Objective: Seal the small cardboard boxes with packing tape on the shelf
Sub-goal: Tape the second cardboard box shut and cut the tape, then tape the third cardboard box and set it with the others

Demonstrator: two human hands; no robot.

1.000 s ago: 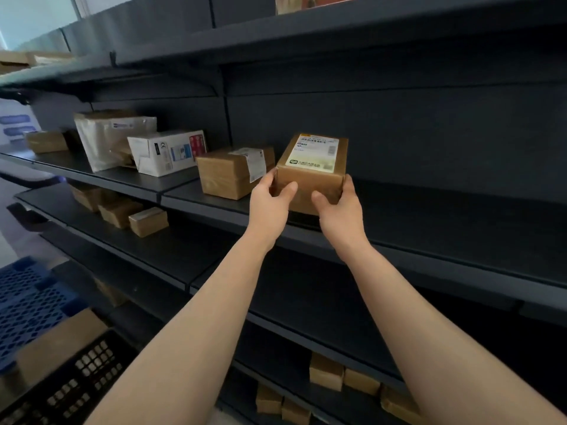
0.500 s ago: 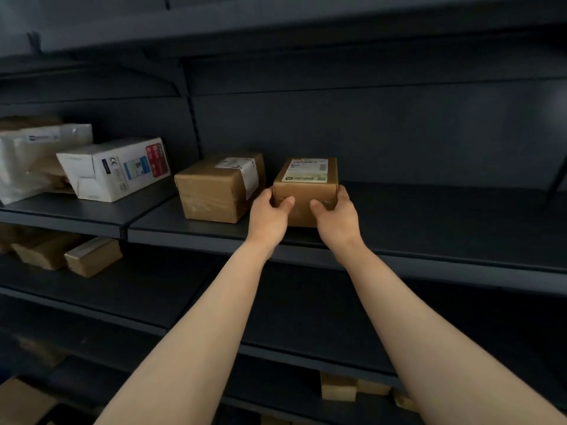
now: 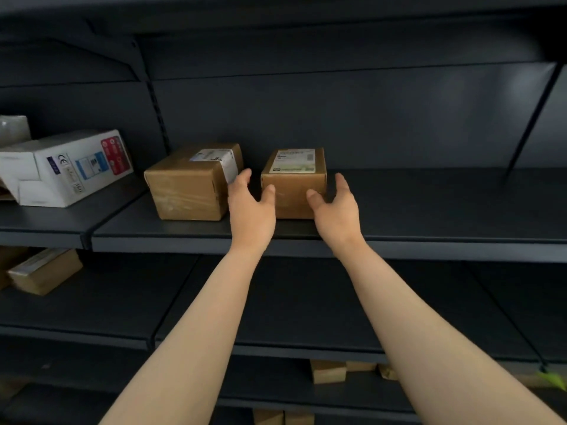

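Head view is showing a small cardboard box (image 3: 293,193) with a white and green label sitting flat on the dark shelf (image 3: 429,207). The left hand (image 3: 251,210) and the right hand (image 3: 336,210) are hovering at its two sides, fingers spread loose, gripping nothing. A bigger taped brown box (image 3: 187,185) is sitting just beside it on the left. A white box (image 3: 61,170) is lying farther left. Another brown box (image 3: 43,271) is sitting one shelf lower.
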